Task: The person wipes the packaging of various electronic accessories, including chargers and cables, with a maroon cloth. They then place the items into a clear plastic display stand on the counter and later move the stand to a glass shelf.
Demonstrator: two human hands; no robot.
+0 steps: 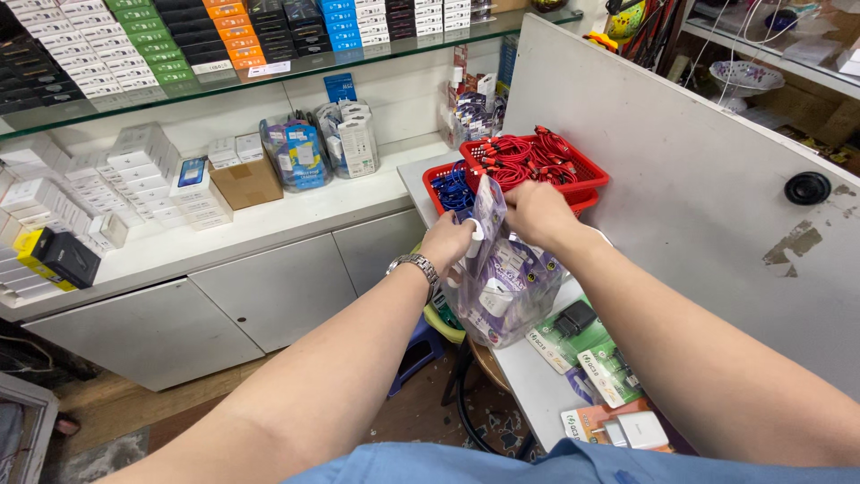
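Note:
My left hand [445, 240] and my right hand [536, 211] both grip a flat purple and white packet [488, 212], held upright between them. A silver watch [415, 266] sits on my left wrist. Just below the packet stands a clear plastic bag [503, 294] stuffed with several more purple and white packets, at the edge of the white counter [530, 375]. Behind my hands are a red basket of red cables [530, 159] and a red basket of blue cables [450, 186].
Green-carded chargers [575, 328] and a white plug [634, 430] lie on the counter near me. A grey partition board [699, 188] rises on the right. Boxed goods fill the white shelf [296, 211] and glass shelf [179, 85] on the left. A stool [421, 345] stands below.

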